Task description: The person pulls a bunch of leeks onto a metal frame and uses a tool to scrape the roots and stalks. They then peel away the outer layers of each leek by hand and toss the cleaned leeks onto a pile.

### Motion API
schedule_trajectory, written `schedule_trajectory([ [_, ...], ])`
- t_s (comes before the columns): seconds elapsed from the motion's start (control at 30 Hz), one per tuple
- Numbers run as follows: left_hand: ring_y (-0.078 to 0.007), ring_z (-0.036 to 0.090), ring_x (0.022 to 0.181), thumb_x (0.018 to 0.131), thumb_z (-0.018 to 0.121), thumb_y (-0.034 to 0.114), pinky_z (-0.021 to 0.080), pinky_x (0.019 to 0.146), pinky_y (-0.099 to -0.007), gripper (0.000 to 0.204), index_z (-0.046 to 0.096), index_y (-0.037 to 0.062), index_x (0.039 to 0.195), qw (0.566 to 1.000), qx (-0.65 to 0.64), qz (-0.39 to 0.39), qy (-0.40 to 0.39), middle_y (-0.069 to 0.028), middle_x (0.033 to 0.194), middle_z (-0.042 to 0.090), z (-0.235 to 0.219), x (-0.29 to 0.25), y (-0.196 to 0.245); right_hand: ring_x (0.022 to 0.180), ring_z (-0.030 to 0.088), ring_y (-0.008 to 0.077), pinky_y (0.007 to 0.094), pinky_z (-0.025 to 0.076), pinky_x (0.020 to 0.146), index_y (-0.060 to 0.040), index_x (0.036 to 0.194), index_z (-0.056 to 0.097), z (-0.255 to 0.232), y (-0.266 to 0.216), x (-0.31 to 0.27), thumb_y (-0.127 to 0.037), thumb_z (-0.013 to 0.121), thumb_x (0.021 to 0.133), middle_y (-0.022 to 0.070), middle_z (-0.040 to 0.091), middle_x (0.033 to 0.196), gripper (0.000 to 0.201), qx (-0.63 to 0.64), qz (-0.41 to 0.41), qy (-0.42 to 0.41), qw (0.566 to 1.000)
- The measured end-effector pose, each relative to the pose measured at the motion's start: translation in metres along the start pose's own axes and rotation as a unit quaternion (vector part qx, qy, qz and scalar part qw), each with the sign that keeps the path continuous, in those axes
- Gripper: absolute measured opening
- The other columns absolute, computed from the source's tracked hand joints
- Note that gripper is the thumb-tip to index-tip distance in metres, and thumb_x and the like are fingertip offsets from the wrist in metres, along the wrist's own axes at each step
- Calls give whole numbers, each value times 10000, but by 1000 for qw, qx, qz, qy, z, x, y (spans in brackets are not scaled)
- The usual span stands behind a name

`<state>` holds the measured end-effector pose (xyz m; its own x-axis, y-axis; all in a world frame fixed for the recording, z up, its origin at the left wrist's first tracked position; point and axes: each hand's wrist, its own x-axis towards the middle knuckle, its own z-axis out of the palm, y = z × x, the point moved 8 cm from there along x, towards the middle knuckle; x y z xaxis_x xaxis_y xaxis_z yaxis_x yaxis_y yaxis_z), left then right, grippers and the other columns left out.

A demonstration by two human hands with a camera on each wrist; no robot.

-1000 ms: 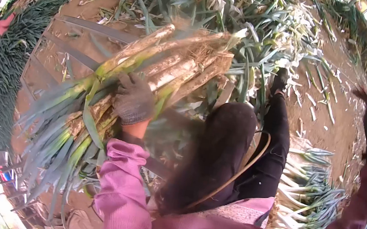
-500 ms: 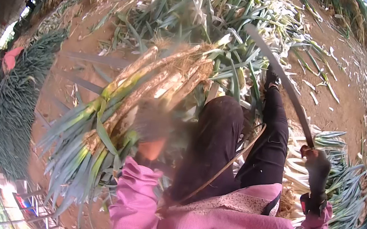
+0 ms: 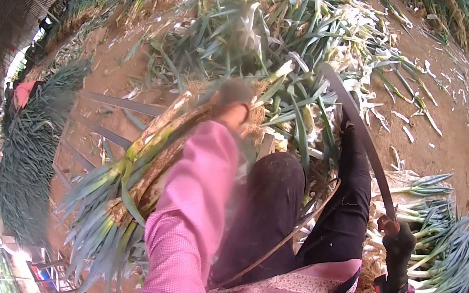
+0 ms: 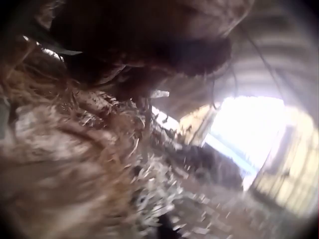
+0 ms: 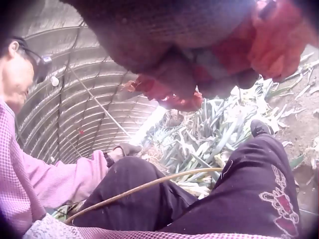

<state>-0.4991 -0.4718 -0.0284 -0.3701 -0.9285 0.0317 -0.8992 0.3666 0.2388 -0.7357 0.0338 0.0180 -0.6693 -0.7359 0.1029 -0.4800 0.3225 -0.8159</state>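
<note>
A bundle of long green onions (image 3: 138, 156) lies slantwise left of the knees, its leaves toward the lower left and its earthy roots toward the upper right. My gloved left hand (image 3: 235, 93) is over the root end, blurred in the head view. In the right wrist view this left hand (image 5: 127, 149) is beside the roots (image 5: 154, 155). I cannot tell how its fingers lie. On the right, my gloved right hand (image 3: 398, 237) grips the lower end of a long curved blade (image 3: 366, 127), which points up and left. Red cloth (image 5: 279, 42) shows at this hand in the right wrist view.
Metal bars (image 3: 124, 104) extend left from the bundle. Cut leaves (image 3: 301, 34) are heaped ahead. Cleaned green onions (image 3: 441, 253) lie in a row at right. A large leafy pile (image 3: 29, 163) stands at left. A thin curved rod (image 3: 287, 238) crosses the lap.
My left hand has moved from the middle of the bundle up to its root end. My right hand came in from the far right, and the long blade it holds now shows in the head view.
</note>
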Motion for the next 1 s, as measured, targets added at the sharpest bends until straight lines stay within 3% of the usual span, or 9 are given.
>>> schedule_trajectory([
  [0.1,-236,638,779,886,530,221,514,653,-373,214,652,170,1055,984,167,42,50,-89,906,664,-72,-11,-3,611,489,83,252,397,539,2,898,604,2,-8,-5,1,525,685,-4,552,695,228,73,43,-26,996],
  [0.17,-185,599,708,877,543,182,487,614,-327,186,645,164,1031,994,101,28,18,-49,840,631,-149,-41,1,615,441,40,217,360,523,1,867,595,6,-13,-5,-42,543,770,-43,515,691,118,154,34,-18,987],
  [0.23,-88,452,526,920,517,226,349,442,-236,160,619,116,866,930,-270,126,213,-9,712,567,-224,-60,-15,603,437,35,211,355,515,-4,850,588,8,-12,-5,-85,552,832,-39,516,678,90,171,49,-30,983],
  [0.3,-27,352,452,937,508,241,255,371,-188,197,595,94,838,732,-651,68,190,8,680,531,-295,-107,-2,594,438,28,202,356,509,-14,824,578,9,-26,-3,-146,537,919,-36,517,661,168,145,51,-51,987],
  [0.47,-60,390,514,931,489,211,300,437,-209,175,590,74,889,821,-419,254,293,-5,726,537,-434,-222,26,617,443,24,196,337,517,-23,842,588,28,-50,-5,-161,550,918,-53,520,687,162,240,55,-42,968],
  [0.6,-99,446,588,903,499,170,353,495,-241,139,587,64,922,884,-350,212,226,-23,757,549,-401,-275,-20,598,428,22,188,314,509,-43,917,600,55,-68,-19,-100,561,844,-59,510,696,100,275,55,-61,958],
  [0.77,-149,517,682,867,512,119,421,567,-281,138,584,52,963,924,-369,97,14,-46,795,562,-214,-360,-103,637,528,59,209,393,527,-37,1027,616,87,-63,-39,53,520,727,-21,601,776,327,349,70,-200,913],
  [0.83,-168,545,720,852,517,99,447,596,-297,152,583,47,979,926,-374,39,9,-56,811,568,-189,-424,-154,663,551,78,221,425,569,-28,1027,610,94,-63,-37,59,532,718,-17,605,780,330,328,50,-227,916],
  [1.0,-186,558,735,836,520,112,454,616,-306,140,595,62,944,924,-123,-272,239,-59,817,580,-336,-656,-344,693,570,103,238,440,619,-24,1023,609,119,-94,-47,43,559,724,-6,614,810,310,302,-3,-248,921],
])
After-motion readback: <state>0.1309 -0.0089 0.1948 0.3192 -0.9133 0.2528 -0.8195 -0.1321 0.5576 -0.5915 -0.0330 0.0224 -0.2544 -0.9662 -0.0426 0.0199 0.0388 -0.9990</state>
